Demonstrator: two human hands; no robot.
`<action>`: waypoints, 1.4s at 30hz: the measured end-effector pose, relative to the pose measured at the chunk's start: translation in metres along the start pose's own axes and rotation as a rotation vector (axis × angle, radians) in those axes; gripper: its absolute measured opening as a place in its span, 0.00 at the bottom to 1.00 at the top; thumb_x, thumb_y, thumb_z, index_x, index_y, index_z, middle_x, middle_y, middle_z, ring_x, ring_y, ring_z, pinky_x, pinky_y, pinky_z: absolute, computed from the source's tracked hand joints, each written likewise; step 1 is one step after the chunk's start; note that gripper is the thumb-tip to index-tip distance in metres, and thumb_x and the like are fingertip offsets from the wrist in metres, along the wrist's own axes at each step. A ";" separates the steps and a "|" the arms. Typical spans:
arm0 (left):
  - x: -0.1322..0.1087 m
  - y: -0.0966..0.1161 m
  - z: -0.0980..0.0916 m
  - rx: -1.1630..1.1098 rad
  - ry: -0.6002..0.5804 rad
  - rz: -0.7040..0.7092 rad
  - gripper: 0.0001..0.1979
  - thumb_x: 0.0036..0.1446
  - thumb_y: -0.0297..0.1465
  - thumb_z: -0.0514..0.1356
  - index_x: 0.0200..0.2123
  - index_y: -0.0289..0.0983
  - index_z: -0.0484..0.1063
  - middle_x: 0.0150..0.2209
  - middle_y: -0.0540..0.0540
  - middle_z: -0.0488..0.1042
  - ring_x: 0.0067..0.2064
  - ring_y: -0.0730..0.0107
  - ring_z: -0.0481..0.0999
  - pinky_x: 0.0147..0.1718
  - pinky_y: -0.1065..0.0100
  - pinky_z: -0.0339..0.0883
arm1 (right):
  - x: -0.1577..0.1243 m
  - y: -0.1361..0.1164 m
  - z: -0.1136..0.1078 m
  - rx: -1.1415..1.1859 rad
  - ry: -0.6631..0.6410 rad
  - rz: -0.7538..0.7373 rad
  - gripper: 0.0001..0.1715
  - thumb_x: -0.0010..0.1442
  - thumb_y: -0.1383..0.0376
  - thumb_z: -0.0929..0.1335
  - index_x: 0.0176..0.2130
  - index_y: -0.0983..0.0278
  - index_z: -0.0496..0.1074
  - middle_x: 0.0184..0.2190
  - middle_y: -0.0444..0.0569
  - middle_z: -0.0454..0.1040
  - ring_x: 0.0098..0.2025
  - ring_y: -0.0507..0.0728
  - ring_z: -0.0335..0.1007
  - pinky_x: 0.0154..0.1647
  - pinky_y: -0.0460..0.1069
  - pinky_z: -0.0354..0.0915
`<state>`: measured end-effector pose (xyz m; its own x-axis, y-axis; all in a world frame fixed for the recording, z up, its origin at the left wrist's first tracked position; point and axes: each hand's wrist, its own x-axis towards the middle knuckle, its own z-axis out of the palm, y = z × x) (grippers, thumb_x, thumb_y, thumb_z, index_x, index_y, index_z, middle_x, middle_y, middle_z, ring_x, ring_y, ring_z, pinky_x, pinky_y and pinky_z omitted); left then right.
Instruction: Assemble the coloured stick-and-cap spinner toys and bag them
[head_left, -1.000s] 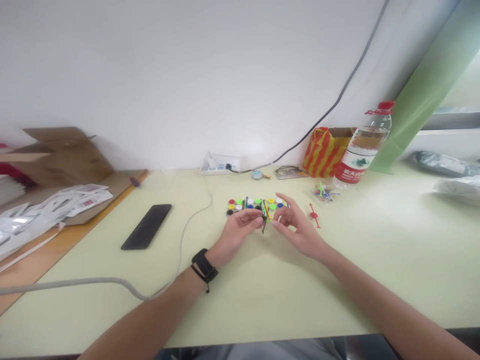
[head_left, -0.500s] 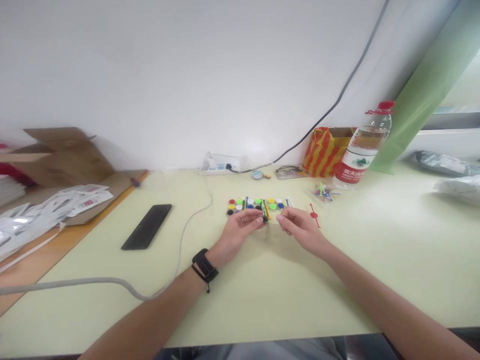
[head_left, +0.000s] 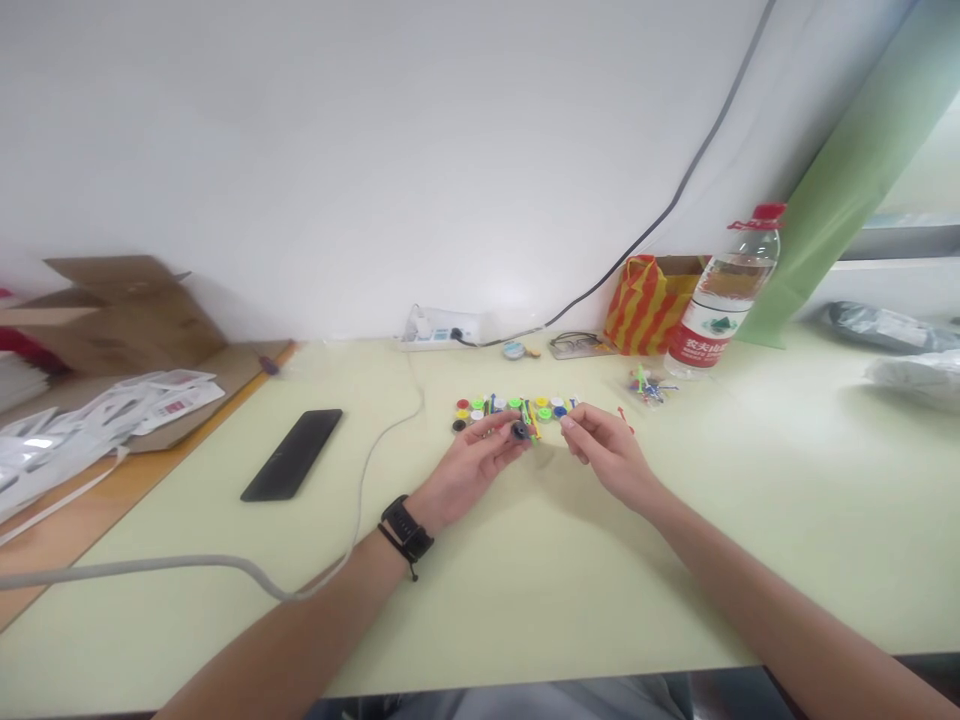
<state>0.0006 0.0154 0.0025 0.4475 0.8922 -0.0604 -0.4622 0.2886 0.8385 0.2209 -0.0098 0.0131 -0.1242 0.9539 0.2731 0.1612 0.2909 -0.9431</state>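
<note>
While the left hand grips a small dark round piece between thumb and fingers, above the table and just on the near side of the coloured discs, the right hand is near it. Right fingertips drawn close together; from where I stand, cannot tell if they hold anything. Red piece: beside the right hand, partly hidden. Black flat slab: on the table, well apart, left.

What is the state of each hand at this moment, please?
Left hand: closed, holding a small, round, black piece.
Right hand: fingertips closed together; whether they hold anything cannot be told.
</note>
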 end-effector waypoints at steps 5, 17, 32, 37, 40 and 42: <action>-0.002 0.001 0.001 -0.006 -0.039 -0.014 0.13 0.57 0.31 0.70 0.46 0.38 0.82 0.49 0.42 0.82 0.52 0.61 0.80 0.61 0.59 0.65 | -0.001 -0.001 0.001 -0.011 0.002 0.003 0.26 0.66 0.43 0.66 0.30 0.61 0.64 0.23 0.42 0.61 0.25 0.52 0.55 0.26 0.49 0.53; -0.003 0.000 0.004 0.053 -0.030 -0.043 0.14 0.55 0.31 0.72 0.45 0.38 0.81 0.45 0.43 0.82 0.48 0.64 0.81 0.61 0.59 0.65 | -0.001 0.002 0.001 -0.078 0.006 -0.067 0.21 0.67 0.47 0.65 0.38 0.61 0.69 0.24 0.42 0.63 0.26 0.53 0.59 0.27 0.49 0.57; 0.001 -0.005 0.004 0.192 0.086 0.018 0.15 0.50 0.33 0.75 0.42 0.36 0.83 0.42 0.44 0.82 0.44 0.69 0.78 0.56 0.61 0.67 | -0.005 0.008 -0.002 -0.162 -0.232 -0.012 0.37 0.73 0.46 0.56 0.18 0.62 0.57 0.18 0.43 0.55 0.21 0.51 0.50 0.24 0.50 0.52; 0.002 -0.007 0.002 0.189 0.059 0.029 0.15 0.50 0.32 0.75 0.42 0.36 0.82 0.43 0.44 0.82 0.44 0.68 0.78 0.55 0.61 0.68 | -0.002 0.001 -0.001 -0.142 -0.154 -0.087 0.28 0.69 0.48 0.64 0.25 0.61 0.60 0.22 0.42 0.60 0.26 0.52 0.56 0.28 0.49 0.56; 0.002 -0.008 0.001 0.188 0.050 0.027 0.15 0.50 0.32 0.75 0.42 0.36 0.82 0.43 0.45 0.81 0.44 0.68 0.78 0.54 0.61 0.68 | -0.002 0.000 0.001 -0.050 -0.131 -0.079 0.17 0.66 0.51 0.69 0.35 0.60 0.65 0.30 0.44 0.68 0.31 0.53 0.65 0.31 0.49 0.63; 0.001 -0.008 0.002 0.183 0.042 0.028 0.14 0.50 0.32 0.75 0.41 0.36 0.82 0.42 0.45 0.81 0.43 0.69 0.78 0.53 0.62 0.68 | -0.003 0.001 0.003 -0.028 -0.143 -0.080 0.14 0.65 0.54 0.70 0.39 0.60 0.66 0.35 0.46 0.71 0.33 0.54 0.68 0.33 0.49 0.66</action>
<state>0.0067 0.0134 -0.0030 0.4024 0.9138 -0.0554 -0.3253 0.1993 0.9244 0.2187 -0.0126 0.0112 -0.2754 0.9081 0.3155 0.1726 0.3696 -0.9130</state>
